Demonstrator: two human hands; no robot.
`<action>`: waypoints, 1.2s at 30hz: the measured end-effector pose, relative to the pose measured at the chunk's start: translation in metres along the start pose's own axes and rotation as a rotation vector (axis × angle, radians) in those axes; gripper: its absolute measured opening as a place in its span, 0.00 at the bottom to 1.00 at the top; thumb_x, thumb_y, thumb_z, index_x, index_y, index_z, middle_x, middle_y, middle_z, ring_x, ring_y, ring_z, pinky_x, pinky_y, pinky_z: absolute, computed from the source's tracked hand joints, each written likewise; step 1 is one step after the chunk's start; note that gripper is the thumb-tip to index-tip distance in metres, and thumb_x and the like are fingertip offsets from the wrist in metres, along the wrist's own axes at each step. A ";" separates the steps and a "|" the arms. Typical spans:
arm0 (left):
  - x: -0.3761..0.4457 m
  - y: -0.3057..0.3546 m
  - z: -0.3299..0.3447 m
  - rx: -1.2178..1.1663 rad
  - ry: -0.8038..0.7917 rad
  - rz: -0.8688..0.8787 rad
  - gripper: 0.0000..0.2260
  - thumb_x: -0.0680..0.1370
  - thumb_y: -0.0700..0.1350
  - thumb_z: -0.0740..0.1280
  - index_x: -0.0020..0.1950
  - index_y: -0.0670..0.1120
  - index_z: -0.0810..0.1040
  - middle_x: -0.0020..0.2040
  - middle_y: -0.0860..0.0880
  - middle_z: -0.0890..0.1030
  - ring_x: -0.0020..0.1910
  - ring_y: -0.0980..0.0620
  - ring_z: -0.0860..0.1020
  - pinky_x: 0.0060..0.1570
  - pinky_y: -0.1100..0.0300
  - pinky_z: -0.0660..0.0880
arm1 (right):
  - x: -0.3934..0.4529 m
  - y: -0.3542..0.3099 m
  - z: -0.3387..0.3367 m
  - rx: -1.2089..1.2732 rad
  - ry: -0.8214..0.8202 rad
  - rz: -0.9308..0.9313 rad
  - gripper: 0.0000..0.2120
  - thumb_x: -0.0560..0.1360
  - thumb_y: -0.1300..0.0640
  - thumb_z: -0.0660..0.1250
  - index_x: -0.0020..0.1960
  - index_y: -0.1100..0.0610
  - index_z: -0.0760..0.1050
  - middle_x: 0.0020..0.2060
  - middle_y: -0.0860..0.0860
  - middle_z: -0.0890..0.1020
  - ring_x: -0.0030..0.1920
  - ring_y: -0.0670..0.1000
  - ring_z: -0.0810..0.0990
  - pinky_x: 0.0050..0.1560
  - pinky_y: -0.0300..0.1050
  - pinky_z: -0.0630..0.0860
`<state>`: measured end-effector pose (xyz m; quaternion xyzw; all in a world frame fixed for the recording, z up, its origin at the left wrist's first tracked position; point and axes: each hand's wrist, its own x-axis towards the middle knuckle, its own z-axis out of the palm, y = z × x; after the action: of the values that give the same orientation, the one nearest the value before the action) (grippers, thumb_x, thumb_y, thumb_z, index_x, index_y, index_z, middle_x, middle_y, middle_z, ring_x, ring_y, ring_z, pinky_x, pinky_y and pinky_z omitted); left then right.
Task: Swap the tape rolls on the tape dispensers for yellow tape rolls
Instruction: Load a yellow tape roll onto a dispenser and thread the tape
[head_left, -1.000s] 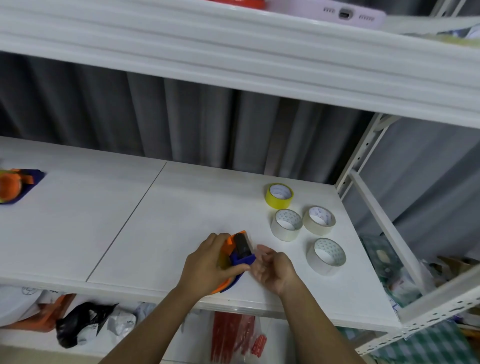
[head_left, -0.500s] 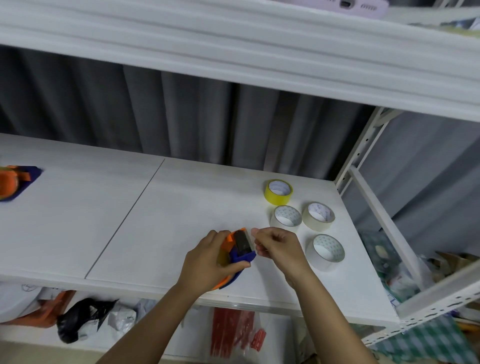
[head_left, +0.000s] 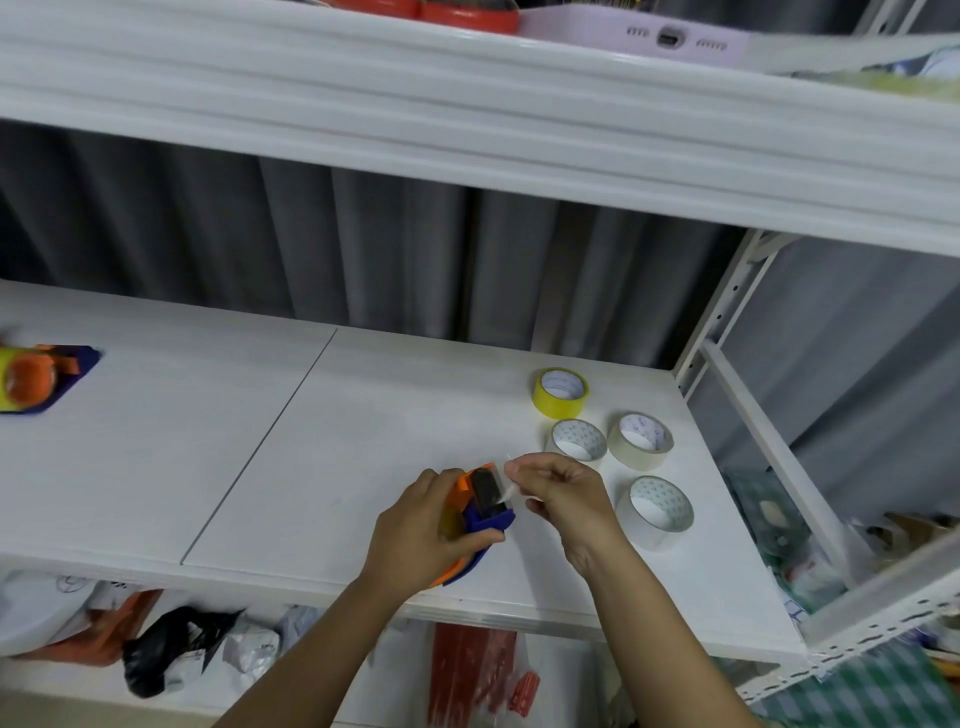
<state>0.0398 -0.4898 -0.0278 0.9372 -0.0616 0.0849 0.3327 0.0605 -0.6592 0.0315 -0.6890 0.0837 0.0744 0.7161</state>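
My left hand (head_left: 418, 530) grips an orange and blue tape dispenser (head_left: 480, 506) near the front edge of the white shelf (head_left: 311, 452). Beside it, my right hand (head_left: 563, 493) pinches the clear tape end (head_left: 506, 480) that stretches from the dispenser's black roller. A yellow tape roll (head_left: 560, 392) lies flat behind my right hand. Three pale clear rolls (head_left: 577, 441) (head_left: 640, 440) (head_left: 661, 512) lie near it on the right. A second dispenser (head_left: 36, 376), carrying a yellow roll, rests at the shelf's far left.
An upper shelf board (head_left: 467, 124) overhangs the work area. A white metal upright (head_left: 722, 317) and rail bound the right end. Bags and red packets (head_left: 472, 670) sit on the level below the front edge.
My right hand rose from beside the dispenser to its front roller and now pinches the clear tape end, drawing it slightly away. My left hand kept its grip on the dispenser.
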 end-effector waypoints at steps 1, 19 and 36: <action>0.000 0.000 0.000 -0.001 0.004 -0.002 0.34 0.64 0.74 0.63 0.63 0.58 0.67 0.54 0.58 0.73 0.51 0.58 0.74 0.46 0.62 0.74 | 0.000 0.000 -0.001 0.025 -0.009 0.036 0.02 0.69 0.60 0.74 0.41 0.55 0.81 0.33 0.47 0.82 0.36 0.43 0.78 0.39 0.36 0.75; -0.003 -0.004 0.000 -0.031 0.037 0.002 0.37 0.62 0.76 0.59 0.64 0.56 0.67 0.53 0.58 0.73 0.50 0.59 0.73 0.41 0.67 0.69 | 0.006 0.017 0.002 0.347 -0.154 0.300 0.05 0.73 0.60 0.70 0.48 0.60 0.81 0.32 0.51 0.83 0.31 0.43 0.80 0.32 0.32 0.75; -0.005 -0.005 -0.002 -0.065 0.030 0.008 0.38 0.62 0.76 0.60 0.65 0.55 0.68 0.54 0.57 0.74 0.52 0.57 0.74 0.47 0.60 0.74 | 0.005 0.025 0.006 0.428 -0.187 0.346 0.08 0.66 0.58 0.73 0.43 0.61 0.83 0.34 0.53 0.81 0.29 0.44 0.79 0.28 0.33 0.75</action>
<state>0.0358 -0.4841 -0.0307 0.9243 -0.0633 0.0984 0.3632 0.0601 -0.6524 0.0059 -0.4880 0.1473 0.2393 0.8264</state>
